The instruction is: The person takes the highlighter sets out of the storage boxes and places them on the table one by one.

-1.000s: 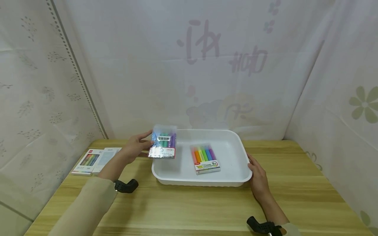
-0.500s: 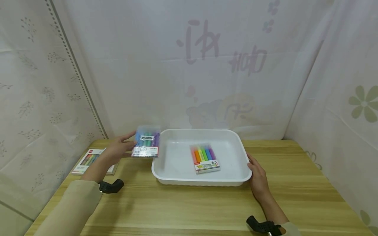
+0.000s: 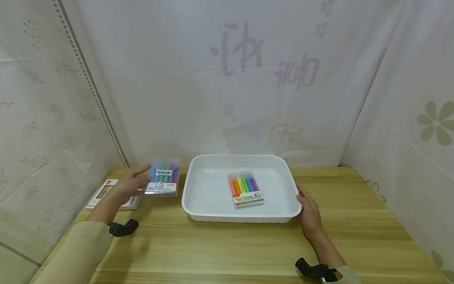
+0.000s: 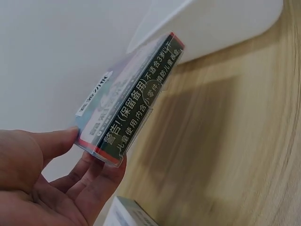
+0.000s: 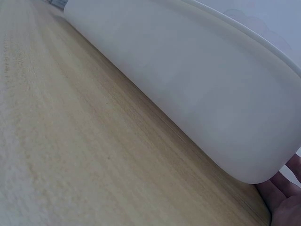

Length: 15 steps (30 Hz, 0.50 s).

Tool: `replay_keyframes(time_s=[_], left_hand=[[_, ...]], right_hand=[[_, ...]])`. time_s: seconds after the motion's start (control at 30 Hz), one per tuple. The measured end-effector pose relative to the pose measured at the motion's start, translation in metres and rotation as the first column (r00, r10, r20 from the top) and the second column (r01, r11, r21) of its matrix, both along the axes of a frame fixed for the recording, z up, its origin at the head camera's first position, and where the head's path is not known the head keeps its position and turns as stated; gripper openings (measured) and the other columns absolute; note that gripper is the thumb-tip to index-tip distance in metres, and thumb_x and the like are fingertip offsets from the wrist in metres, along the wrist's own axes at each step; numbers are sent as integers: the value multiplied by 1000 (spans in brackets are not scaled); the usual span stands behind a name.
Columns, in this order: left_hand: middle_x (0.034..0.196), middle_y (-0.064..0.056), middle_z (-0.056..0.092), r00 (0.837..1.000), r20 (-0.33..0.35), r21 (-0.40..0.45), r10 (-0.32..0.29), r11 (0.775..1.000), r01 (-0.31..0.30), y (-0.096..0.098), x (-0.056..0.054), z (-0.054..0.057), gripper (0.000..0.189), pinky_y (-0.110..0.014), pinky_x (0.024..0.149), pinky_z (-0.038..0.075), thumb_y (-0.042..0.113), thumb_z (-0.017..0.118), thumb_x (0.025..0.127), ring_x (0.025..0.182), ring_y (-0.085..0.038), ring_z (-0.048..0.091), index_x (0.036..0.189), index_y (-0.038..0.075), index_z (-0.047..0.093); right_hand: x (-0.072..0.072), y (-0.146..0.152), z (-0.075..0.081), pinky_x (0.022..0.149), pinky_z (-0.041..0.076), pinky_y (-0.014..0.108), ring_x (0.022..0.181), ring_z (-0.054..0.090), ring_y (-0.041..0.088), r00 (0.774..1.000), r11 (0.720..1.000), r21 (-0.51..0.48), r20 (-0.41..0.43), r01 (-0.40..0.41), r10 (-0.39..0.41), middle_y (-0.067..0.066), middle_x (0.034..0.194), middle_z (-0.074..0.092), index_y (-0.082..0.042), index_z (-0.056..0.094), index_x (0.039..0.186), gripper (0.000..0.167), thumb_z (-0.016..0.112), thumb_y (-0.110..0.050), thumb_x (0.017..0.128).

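Note:
My left hand (image 3: 129, 185) grips a clear plastic pack of pens (image 3: 164, 176) by its left edge, thumb on the front and fingers behind. Blue, green and purple pens show through it. In the left wrist view the pack (image 4: 129, 101) is tilted, its dark printed end facing the camera, and hangs above the table. My right hand (image 3: 310, 213) holds the right side of a white tray (image 3: 209, 213) at its rim. Flat inside the tray lies a second pack, of rainbow-coloured highlighters (image 3: 246, 190). In the right wrist view the fingers (image 5: 282, 186) touch the tray's outer corner, partly out of frame.
White boxes of coloured pens (image 3: 103, 193) lie at the table's left, partly hidden by my left forearm. The wooden table (image 3: 213, 248) extends in front of the tray. Patterned curtains (image 3: 177, 86) stand behind and at both sides.
My left hand has moved left with the pack of pens, from over the tray's left edge to above the table beside it. The right hand and tray have stayed in place.

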<state>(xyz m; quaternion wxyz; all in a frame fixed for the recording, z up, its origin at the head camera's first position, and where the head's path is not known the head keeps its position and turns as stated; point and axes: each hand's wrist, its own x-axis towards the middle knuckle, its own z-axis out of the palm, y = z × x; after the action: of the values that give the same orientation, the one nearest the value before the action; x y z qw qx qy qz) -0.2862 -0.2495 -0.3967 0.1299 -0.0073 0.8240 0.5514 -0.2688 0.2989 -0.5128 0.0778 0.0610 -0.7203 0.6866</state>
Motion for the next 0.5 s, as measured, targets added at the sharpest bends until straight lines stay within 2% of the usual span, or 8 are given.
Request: replay_keyframes(time_s=[0.23, 0.33, 0.4, 0.5], left_hand=[[162, -36, 17, 1000, 22, -68, 20, 998, -18, -4, 0, -8, 62, -62, 113, 38, 18, 44, 109, 146, -56, 27, 162, 13, 13], [161, -37, 19, 1000, 24, -92, 18, 996, -16, -7, 1, -12, 61, -62, 112, 40, 19, 43, 109, 145, -54, 32, 162, 12, 13], [159, -37, 24, 999, 25, -112, 21, 994, -18, -7, 2, -13, 61, -61, 112, 41, 20, 44, 109, 138, -49, 42, 162, 11, 14], [154, -35, 34, 1000, 8, -145, 23, 989, -21, -8, 3, -14, 61, -59, 108, 47, 20, 45, 109, 120, -34, 54, 161, 9, 18]], right_hand=[[0, 1, -1, 96, 48, 9, 123, 53, -7, 1000, 1000, -1, -4, -7, 7, 27, 161, 29, -5, 28, 159, 54, 28, -31, 112], [0, 1, -1, 95, 49, 9, 123, 54, -6, 1000, 1000, -7, -5, -12, 12, 25, 161, 31, -4, 28, 159, 54, 29, -31, 112], [0, 0, -1, 96, 49, 9, 123, 54, -5, 1000, 1000, -8, -5, -12, 12, 25, 160, 31, -5, 28, 159, 54, 29, -31, 112], [0, 0, -1, 96, 48, 9, 124, 54, -5, 1000, 1000, -9, -12, -14, 14, 25, 161, 30, -5, 29, 159, 54, 29, -32, 112]])
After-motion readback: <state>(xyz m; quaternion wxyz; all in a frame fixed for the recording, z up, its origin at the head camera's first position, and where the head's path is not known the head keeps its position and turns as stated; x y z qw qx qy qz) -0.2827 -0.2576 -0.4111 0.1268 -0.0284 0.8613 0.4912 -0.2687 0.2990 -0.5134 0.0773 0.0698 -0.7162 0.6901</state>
